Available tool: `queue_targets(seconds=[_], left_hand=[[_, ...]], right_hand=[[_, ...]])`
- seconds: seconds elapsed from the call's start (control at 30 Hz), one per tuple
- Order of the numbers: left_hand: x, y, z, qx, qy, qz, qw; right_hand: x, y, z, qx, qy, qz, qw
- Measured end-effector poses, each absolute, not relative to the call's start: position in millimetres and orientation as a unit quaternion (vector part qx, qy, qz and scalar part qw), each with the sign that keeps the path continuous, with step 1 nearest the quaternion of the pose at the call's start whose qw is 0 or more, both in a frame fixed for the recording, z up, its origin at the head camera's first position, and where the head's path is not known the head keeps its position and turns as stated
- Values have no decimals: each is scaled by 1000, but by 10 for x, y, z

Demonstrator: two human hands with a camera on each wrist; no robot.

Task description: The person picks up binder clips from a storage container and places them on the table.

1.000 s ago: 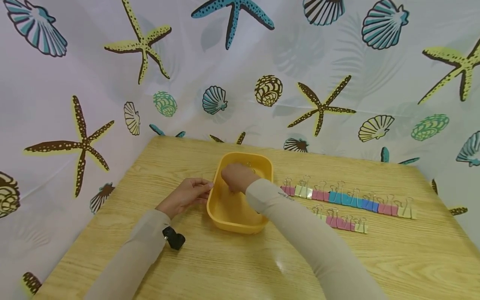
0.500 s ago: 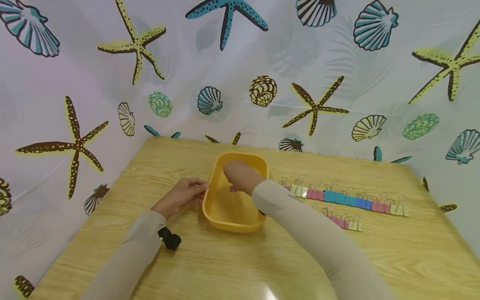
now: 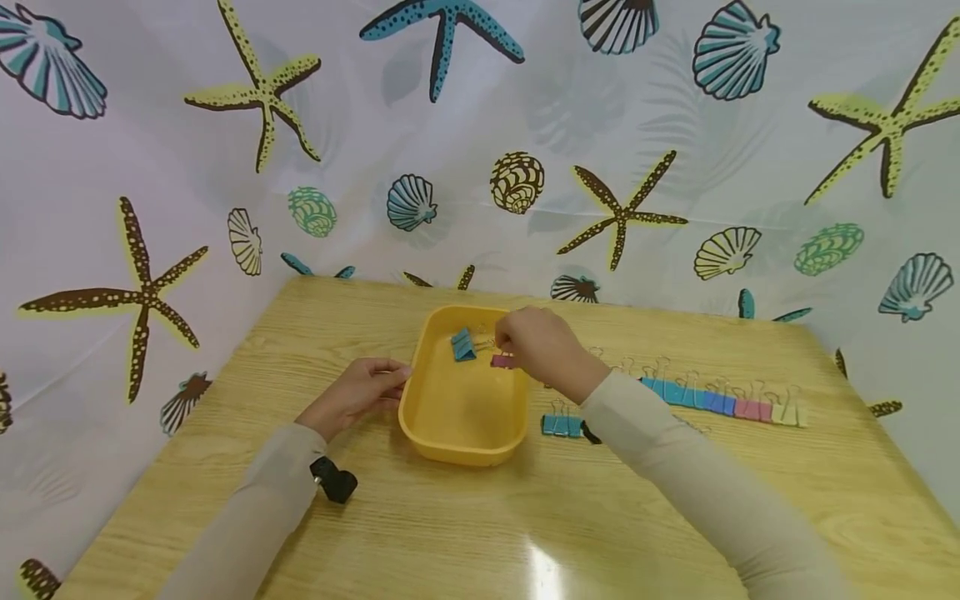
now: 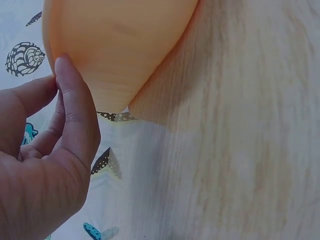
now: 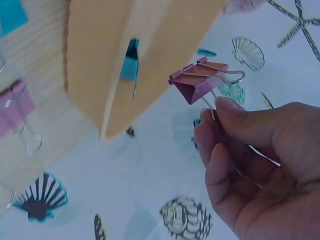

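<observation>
A yellow plastic tray [image 3: 463,456] stands on the table. My left hand [image 3: 356,396] pinches its left rim; in the left wrist view, thumb and fingertip meet at the tray's edge [image 4: 120,45]. Over the tray's right side, my right hand [image 3: 543,346] holds a pink binder clip [image 3: 503,361]. The right wrist view shows thumb and finger pinching a wire handle of that clip [image 5: 200,82], its body pointing away from the hand. Inside the tray, toward the back, lies a teal binder clip [image 3: 463,346] on its side, with its wire handles pointing right.
To the right of the tray, a row of coloured binder clips [image 3: 686,395] stands on the wooden table [image 3: 420,533]. A teal clip [image 3: 561,425] sits nearer the tray, with the right sleeve [image 3: 675,450] covering part of the clips. Behind hangs a shell-patterned cloth [image 3: 450,242].
My right hand has risen from deep in the tray and moved right to its right rim, bringing the pink binder clip. The teal clip inside is now uncovered. My left hand keeps its hold.
</observation>
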State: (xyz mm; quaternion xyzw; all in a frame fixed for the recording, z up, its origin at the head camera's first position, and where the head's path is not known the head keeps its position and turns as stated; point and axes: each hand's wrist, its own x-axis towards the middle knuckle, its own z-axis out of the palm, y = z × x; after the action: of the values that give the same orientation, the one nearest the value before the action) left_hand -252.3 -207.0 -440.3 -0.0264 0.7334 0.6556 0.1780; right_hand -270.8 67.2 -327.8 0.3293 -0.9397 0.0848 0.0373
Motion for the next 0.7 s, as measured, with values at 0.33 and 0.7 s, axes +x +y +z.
queue_targets(seconds=[0.33,0.7], left_hand=[[-2525,-2040,-4378,-19,725,663,186],[-2549,-2081,-4384,-17,731,657,185]], right_hand=[[-2562,1745,-3146,258,-947,170,92],[-2354,2952,-3529,176,-971,149,65]])
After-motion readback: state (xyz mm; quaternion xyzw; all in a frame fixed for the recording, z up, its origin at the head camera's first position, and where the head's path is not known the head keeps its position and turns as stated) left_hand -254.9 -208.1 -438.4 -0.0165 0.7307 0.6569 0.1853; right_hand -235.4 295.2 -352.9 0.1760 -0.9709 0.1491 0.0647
